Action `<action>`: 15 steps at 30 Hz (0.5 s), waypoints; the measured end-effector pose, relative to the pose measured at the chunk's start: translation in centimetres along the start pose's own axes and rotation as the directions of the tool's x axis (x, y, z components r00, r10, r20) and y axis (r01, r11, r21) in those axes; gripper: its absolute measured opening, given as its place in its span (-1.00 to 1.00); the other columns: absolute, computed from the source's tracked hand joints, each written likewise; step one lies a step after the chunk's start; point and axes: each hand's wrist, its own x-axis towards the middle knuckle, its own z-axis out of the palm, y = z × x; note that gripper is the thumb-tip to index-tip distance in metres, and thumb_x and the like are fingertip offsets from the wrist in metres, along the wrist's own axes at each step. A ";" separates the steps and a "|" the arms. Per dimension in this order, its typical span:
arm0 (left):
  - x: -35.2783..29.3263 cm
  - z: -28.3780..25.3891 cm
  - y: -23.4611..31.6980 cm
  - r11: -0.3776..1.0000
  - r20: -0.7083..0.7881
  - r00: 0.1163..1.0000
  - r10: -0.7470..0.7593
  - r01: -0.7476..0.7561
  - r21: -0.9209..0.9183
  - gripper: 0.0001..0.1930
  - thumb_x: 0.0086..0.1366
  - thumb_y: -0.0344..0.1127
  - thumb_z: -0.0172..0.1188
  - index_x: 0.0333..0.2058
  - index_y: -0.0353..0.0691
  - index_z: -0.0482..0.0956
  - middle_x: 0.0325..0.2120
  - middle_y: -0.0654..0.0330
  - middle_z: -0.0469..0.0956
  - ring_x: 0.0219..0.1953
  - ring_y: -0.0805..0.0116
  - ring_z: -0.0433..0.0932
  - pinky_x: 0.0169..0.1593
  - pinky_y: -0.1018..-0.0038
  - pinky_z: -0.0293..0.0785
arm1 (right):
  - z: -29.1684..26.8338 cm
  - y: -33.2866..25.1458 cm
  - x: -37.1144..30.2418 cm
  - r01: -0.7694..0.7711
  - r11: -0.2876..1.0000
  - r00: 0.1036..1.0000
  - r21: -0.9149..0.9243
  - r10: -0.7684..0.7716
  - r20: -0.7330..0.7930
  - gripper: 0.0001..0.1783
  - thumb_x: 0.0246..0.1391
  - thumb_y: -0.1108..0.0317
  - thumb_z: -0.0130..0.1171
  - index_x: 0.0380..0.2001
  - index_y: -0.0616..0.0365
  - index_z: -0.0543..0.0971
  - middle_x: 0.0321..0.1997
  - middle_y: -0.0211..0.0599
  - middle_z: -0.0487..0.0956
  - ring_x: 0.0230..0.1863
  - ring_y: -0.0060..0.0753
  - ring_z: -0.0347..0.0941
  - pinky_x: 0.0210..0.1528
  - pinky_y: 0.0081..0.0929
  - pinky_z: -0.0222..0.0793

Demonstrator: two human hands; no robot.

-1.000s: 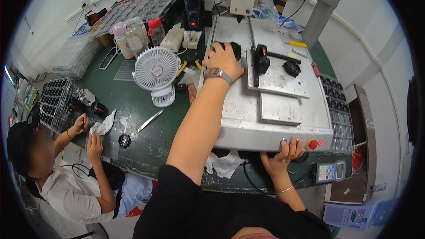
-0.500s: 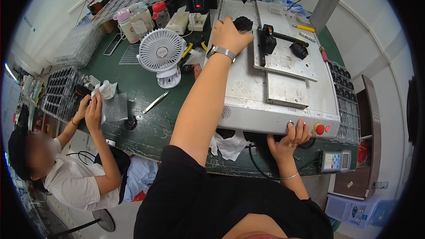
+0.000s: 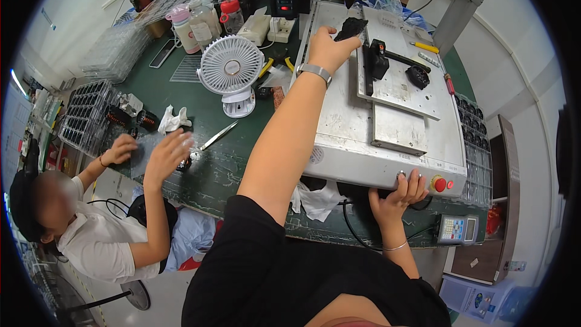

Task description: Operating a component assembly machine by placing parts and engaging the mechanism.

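My left hand (image 3: 331,49), with a metal-band watch at the wrist, is closed on a dark, rough-edged black piece (image 3: 352,28) at the back left of a silver bench machine (image 3: 339,109). The exact kind of that piece cannot be made out. To its right, a black fixture block (image 3: 379,60) and a round black part (image 3: 417,76) sit on the machine's raised metal plate (image 3: 399,94). My right hand (image 3: 399,197) grips the machine's front edge, fingers bent over the panel by the small metal buttons and thumb below. Beside it is a red emergency-stop knob (image 3: 438,183).
A white fan (image 3: 231,69), tweezers (image 3: 218,135) and bottles (image 3: 203,24) stand or lie on the green table at left. A co-worker's hands (image 3: 166,157) are there too. Right of the machine are a clear parts tray (image 3: 475,145) and a keypad controller (image 3: 458,229).
My left hand and the black piece have shifted slightly right, and the piece is now tilted. My right hand stays at the front edge. The co-worker has let go of a white cloth.
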 end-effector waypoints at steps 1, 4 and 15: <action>0.1 0.0 0.0 1.000 -0.003 1.000 0.000 0.000 -0.001 -0.17 -0.16 -0.14 0.45 0.06 -0.46 0.32 -0.12 0.01 0.42 -0.16 0.28 0.46 -0.12 0.40 0.44 | 0.0 0.0 0.0 -0.003 1.000 1.000 0.000 0.003 0.004 -0.18 -0.21 0.11 0.31 0.11 0.07 0.18 0.34 0.08 0.07 0.41 0.16 -0.21 0.37 0.07 -0.60; 0.0 0.0 0.2 0.996 0.050 0.998 -0.028 0.033 -0.088 -0.19 -0.14 -0.16 0.45 0.05 -0.46 0.32 -0.16 0.05 0.41 -0.20 0.35 0.44 -0.17 0.43 0.44 | 0.0 0.0 -0.1 -0.010 1.000 1.000 0.000 0.010 0.008 -0.18 -0.21 0.11 0.31 0.11 0.07 0.18 0.34 0.08 0.07 0.41 0.17 -0.21 0.37 0.08 -0.60; -1.0 -0.7 2.2 0.914 0.083 0.989 -0.123 0.146 -0.379 -0.37 -0.16 -0.23 0.42 -0.12 -0.45 0.41 -0.34 0.11 0.47 -0.39 0.40 0.46 -0.30 0.49 0.43 | -0.4 0.1 0.1 0.000 1.000 1.000 0.013 0.000 -0.007 -0.19 -0.22 0.13 0.32 0.11 0.09 0.19 0.34 0.08 0.08 0.41 0.18 -0.21 0.37 0.07 -0.58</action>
